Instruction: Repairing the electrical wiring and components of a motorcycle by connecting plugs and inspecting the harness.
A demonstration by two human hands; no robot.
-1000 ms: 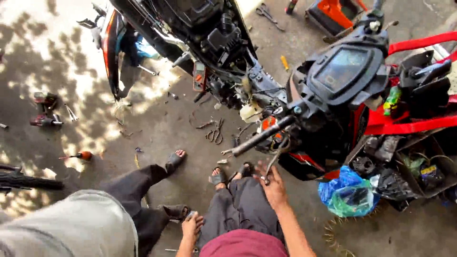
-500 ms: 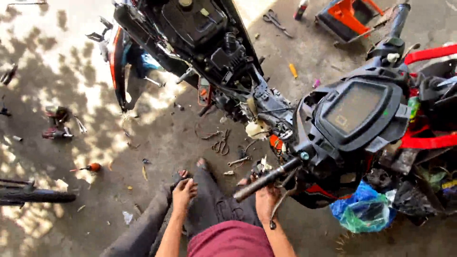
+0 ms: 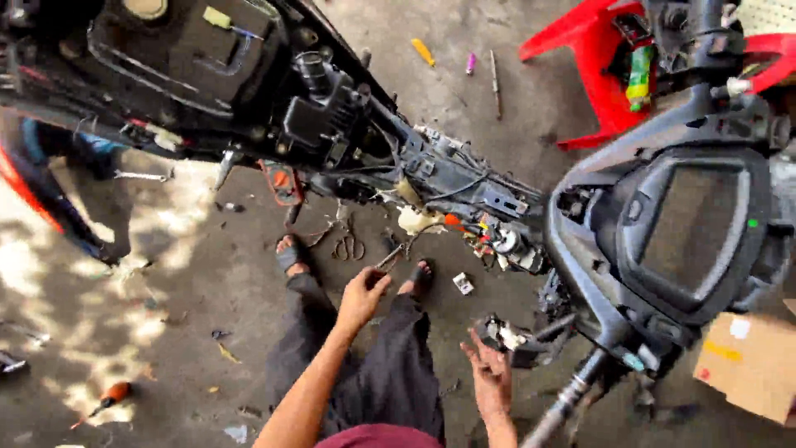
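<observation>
Left hand (image 3: 361,294) clamped on a slim tool (image 3: 388,259) aimed up at the stripped scooter frame (image 3: 464,178); right hand (image 3: 491,375) spread open below the handlebar switch housing (image 3: 507,333), ready for support.

The floor (image 3: 207,274) was bare grey concrete, stained dark and littered with small debris. Dappled sunlight fell in patches across its left side, while the rest lay in shade. A red plastic chair (image 3: 593,58) stood at the upper right, and a cardboard box (image 3: 750,365) sat at the lower right.
</observation>
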